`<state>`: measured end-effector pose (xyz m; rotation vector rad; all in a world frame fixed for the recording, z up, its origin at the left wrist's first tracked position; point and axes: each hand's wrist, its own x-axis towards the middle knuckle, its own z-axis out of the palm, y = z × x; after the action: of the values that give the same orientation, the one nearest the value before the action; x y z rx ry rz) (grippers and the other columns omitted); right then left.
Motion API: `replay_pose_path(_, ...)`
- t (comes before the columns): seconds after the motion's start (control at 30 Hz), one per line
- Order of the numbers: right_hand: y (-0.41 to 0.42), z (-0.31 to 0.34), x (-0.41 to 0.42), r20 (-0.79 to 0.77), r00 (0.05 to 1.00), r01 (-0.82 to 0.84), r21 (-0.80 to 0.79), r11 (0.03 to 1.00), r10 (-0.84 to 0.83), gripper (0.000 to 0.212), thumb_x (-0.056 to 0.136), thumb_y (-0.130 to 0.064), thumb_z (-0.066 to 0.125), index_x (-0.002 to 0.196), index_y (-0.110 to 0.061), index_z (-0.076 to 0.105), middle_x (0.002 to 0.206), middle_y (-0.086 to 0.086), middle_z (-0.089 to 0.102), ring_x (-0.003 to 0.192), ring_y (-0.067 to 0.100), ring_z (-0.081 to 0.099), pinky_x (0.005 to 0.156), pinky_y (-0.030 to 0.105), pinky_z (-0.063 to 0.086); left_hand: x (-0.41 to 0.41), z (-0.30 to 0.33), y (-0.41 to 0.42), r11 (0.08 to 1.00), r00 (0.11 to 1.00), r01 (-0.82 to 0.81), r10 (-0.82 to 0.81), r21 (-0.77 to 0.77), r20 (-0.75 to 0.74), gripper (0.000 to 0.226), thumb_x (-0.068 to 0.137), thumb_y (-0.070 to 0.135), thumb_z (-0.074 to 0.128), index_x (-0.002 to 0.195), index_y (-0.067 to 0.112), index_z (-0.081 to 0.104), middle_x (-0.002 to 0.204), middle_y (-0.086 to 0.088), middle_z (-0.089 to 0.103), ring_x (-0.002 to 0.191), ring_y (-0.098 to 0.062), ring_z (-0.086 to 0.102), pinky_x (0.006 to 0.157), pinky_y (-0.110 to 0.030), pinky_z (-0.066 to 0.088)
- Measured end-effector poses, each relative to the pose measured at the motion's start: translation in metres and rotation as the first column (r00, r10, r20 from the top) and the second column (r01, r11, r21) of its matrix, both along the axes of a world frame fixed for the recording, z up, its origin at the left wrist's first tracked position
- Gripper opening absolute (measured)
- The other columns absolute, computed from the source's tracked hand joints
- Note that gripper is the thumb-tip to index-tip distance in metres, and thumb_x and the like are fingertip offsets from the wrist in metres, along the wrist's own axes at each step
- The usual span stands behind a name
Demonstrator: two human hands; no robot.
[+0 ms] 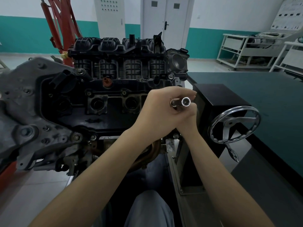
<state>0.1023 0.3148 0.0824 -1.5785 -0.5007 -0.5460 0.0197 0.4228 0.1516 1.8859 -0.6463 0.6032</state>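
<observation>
A car engine [101,89] is mounted on a stand in front of me, its black valve cover showing open round wells. Over the cover's right end my left hand [157,110] grips a shiny metal socket tool [182,102], whose hollow round end faces the camera. My right hand [188,115] is tucked under and behind the left hand, its fingers curled round the same tool. The tool's lower part is hidden by my hands.
A chrome handwheel [234,124] with a crank handle sits on the black stand box [219,97] just right of my hands. A dark green table [262,89] lies to the right. A red hoist [60,22] stands behind the engine, white racks [246,49] far right.
</observation>
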Motion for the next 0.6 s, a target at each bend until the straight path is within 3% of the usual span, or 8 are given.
replay_pose_path(0.13, 0.0026, 0.0109, -0.0105, 0.012, 0.997, -0.072, -0.029, 0.997, 0.073, 0.027, 0.075, -0.016, 0.061, 0.065, -0.041, 0.058, 0.063, -0.035, 0.061, 0.065, -0.018, 0.057, 0.058, 0.0, 0.041, 0.0026, -0.0014, -0.0013, 0.993, 0.989, -0.114, 0.115, -0.014, 0.096, 0.019, 0.077, 0.001, 0.077, 0.095, 0.007, 0.075, 0.091, -0.004, 0.074, 0.086, -0.009, 0.068, 0.084, -0.03, 0.054)
replay_pose_path(0.2, 0.0018, 0.008, -0.0078, 0.034, 0.996, -0.075, -0.072, 0.995, 0.078, 0.028, 0.078, -0.008, 0.061, 0.074, -0.036, 0.059, 0.071, -0.032, 0.065, 0.07, -0.013, 0.06, 0.062, 0.004, 0.043, 0.0035, -0.0018, -0.0002, 0.997, 0.997, -0.063, 0.064, -0.033, 0.04, 0.026, 0.081, -0.002, 0.072, 0.105, 0.006, 0.073, 0.099, -0.005, 0.074, 0.095, -0.01, 0.069, 0.09, -0.031, 0.054)
replay_pose_path(0.3, -0.0006, 0.0053, -0.003, 0.058, 0.997, -0.038, -0.098, 0.994, 0.044, 0.045, 0.079, 0.009, 0.056, 0.074, -0.036, 0.056, 0.071, -0.04, 0.061, 0.073, -0.022, 0.058, 0.063, -0.001, 0.041, 0.0018, -0.0023, 0.0019, 0.997, 0.997, 0.069, -0.07, -0.038, -0.025, 0.034, 0.081, -0.01, 0.068, 0.112, 0.003, 0.068, 0.101, -0.007, 0.072, 0.1, -0.013, 0.069, 0.093, -0.035, 0.054)
replay_pose_path(0.5, 0.0035, 0.0071, -0.009, 0.079, 0.993, -0.081, -0.021, 0.996, 0.083, 0.037, 0.074, -0.002, 0.059, 0.069, -0.038, 0.05, 0.062, -0.039, 0.058, 0.062, -0.021, 0.055, 0.056, -0.003, 0.038, 0.0055, -0.0049, 0.0018, 0.997, 0.994, -0.078, 0.078, -0.007, 0.076, 0.027, 0.076, 0.003, 0.079, 0.102, 0.006, 0.074, 0.096, -0.003, 0.074, 0.092, -0.009, 0.069, 0.087, -0.029, 0.055)
replay_pose_path(0.6, 0.0023, 0.008, -0.0075, 0.056, 0.993, -0.1, -0.058, 0.993, 0.103, 0.028, 0.078, -0.009, 0.058, 0.072, -0.037, 0.054, 0.069, -0.035, 0.062, 0.068, -0.016, 0.058, 0.06, 0.002, 0.042, 0.0063, -0.0064, 0.0024, 0.999, 1.0, -0.003, 0.004, -0.052, 0.031, 0.029, 0.079, -0.005, 0.072, 0.107, 0.004, 0.071, 0.1, -0.006, 0.073, 0.097, -0.011, 0.069, 0.09, -0.027, 0.054)
